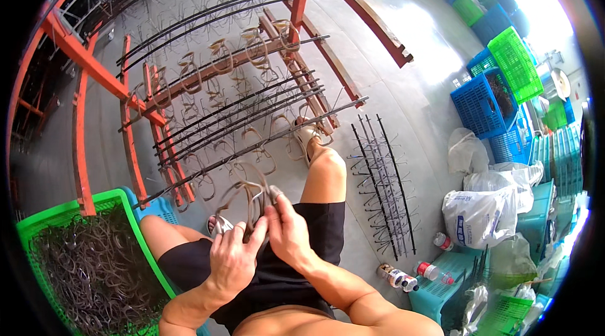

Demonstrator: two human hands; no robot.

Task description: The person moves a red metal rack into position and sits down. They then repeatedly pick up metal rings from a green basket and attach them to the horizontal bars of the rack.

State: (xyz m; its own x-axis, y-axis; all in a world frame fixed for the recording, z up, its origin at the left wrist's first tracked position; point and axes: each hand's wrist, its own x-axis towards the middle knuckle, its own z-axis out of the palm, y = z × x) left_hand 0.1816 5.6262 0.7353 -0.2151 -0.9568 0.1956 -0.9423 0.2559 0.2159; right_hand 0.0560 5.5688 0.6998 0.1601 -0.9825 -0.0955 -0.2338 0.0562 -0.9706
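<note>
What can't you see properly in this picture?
Head view:
- Loops: the hands hide their lower ends, so the count is unclear.
- Left hand fingertips: tucked behind the loops.
- Green crate: cut off by the dark rim.
- Blue crate contents: too small to tell.
- Bags: contents hidden.

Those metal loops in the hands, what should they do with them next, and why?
Probably hang one metal loop on the nearest rack rod. Both the left hand and the right hand grip the bunch, and loops already hang along the rods ahead.
</note>
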